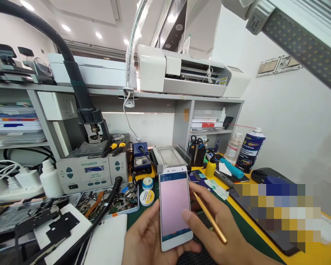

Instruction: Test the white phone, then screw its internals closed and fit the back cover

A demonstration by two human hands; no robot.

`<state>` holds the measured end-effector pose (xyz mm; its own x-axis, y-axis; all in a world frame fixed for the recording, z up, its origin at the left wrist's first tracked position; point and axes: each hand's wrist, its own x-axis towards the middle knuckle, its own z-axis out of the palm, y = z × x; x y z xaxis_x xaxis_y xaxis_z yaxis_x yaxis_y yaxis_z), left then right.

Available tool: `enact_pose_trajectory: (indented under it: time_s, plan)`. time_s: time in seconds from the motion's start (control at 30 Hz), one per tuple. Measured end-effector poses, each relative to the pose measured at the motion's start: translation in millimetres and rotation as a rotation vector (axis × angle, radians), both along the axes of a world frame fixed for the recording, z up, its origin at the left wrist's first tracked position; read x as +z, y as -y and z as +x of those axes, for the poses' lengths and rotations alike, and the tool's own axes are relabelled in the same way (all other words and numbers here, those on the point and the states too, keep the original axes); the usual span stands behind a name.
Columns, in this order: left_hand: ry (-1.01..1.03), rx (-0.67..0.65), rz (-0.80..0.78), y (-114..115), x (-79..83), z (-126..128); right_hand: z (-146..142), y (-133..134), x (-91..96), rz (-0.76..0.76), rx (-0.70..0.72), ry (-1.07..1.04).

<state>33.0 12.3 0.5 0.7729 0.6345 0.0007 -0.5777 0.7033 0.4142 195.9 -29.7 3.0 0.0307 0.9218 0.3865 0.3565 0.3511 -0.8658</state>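
Observation:
My left hand point(145, 239) cradles a white smartphone point(174, 206) from below and the left, holding it upright with its pink screen lit. My right hand point(212, 224) is at the phone's right side, its thumb pressing the lower part of the screen. A thin gold tool point(211, 220), like a pen or tweezers, lies gripped between the right hand's fingers and points up toward the phone's edge.
A grey rework station point(92, 171) with a black hose stands left of centre. Parts trays point(110, 202), a white bottle point(50, 180), a solder holder point(141, 158), a spray can point(249, 151) and a tool cup point(197, 152) crowd the bench. A dark tablet point(264, 224) lies at right.

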Motion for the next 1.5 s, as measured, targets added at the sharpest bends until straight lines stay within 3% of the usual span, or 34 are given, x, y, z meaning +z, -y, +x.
enact_pose_trajectory:
  time_s: [0.27, 0.37, 0.5, 0.73, 0.97, 1.2, 1.5]
  plan:
    - [-0.020, 0.026, 0.068, -7, 2.4, -10, 9, -11, -0.8, 0.184, -0.363, -0.005]
    - [-0.034, 0.020, 0.057, -9, 0.3, -10, 9, -10, -2.8, 0.332, -0.417, 0.062]
    - [-0.032, -0.004, 0.034, -9, -3.0, -8, 11, -5, -10.4, 0.532, -0.303, 0.207]
    - [0.024, -0.021, 0.016, -11, -5.0, -8, 14, 0, -12.7, 0.643, -0.120, 0.506]
    - [0.009, 0.029, -0.004, -13, -8.3, -7, 16, 12, -8.8, 0.431, -0.010, 0.541]
    - [-0.006, 0.060, -0.074, -13, -6.6, -7, 15, 10, -17.6, 0.537, 0.077, 0.674]
    - [-0.021, 0.056, -0.060, -12, -4.5, -10, 5, 9, -25.7, 0.560, -0.054, 0.668]
